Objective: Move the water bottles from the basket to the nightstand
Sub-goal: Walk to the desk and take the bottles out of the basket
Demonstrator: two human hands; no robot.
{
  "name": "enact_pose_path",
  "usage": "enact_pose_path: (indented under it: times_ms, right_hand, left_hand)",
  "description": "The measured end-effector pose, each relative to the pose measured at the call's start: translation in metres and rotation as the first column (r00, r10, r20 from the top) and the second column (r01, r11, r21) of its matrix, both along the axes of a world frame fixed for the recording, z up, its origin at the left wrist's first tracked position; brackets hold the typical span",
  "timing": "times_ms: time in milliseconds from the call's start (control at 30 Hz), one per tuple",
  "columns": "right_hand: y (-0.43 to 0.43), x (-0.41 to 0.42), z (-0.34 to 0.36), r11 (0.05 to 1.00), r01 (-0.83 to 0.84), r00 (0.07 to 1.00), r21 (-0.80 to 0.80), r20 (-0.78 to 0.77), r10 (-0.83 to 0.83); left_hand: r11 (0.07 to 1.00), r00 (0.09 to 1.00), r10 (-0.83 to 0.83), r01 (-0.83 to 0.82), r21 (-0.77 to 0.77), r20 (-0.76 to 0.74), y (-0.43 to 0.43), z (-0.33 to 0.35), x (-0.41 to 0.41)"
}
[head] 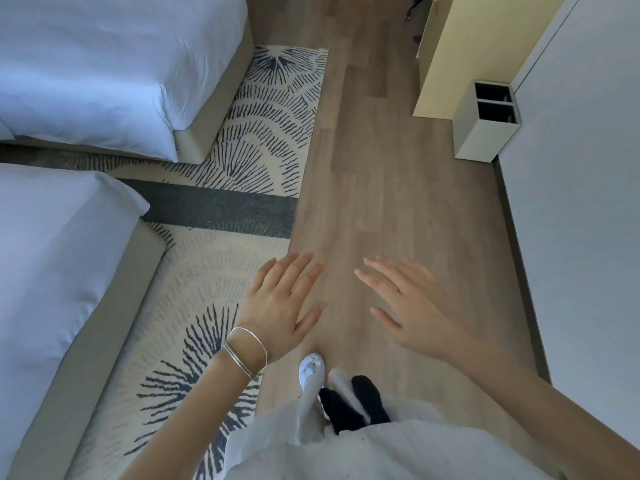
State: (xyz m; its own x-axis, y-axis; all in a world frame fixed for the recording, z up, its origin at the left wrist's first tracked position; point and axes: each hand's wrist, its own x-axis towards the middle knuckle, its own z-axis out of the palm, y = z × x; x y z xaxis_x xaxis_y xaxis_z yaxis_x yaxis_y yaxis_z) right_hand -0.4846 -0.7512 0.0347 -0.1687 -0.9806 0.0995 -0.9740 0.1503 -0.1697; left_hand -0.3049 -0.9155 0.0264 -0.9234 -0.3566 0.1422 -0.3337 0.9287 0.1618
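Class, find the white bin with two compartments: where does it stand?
In the head view the bin stands at the upper right on the wooden floor, beside the pale yellow cabinet and against the grey wall.

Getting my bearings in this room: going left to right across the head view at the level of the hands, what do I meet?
near bed → patterned rug → left hand → right hand → wall
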Motion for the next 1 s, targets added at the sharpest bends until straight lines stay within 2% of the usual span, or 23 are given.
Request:
enact_pose_path:
  times_ms: [267,500,800,1000]
  right_hand:
    - [-0.092,-0.049,0.022,0.992,0.070,0.997,-0.109,0.036,-0.066]
    - [-0.130,-0.114,-0.005,0.991,0.113,0.990,-0.075,0.092,-0.106]
    - [-0.197,-0.256,-0.020,0.995,0.093,0.992,0.038,0.083,-0.095]
    - [-0.253,-0.356,-0.001,0.997,0.071,0.996,-0.009,0.061,-0.070]
  left_hand:
    - [0.999,0.999,-0.029,0.029,-0.015,-0.035,-0.095,0.012,-0.053]
    - [0.999,0.999,-0.048,0.048,0.018,0.002,-0.141,-0.014,-0.122]
    - [0.996,0.997,-0.083,0.083,0.010,-0.001,-0.216,-0.012,-0.267]
    - [0.998,0.998,-0.068,0.068,-0.003,-0.015,-0.264,0.000,-0.361]
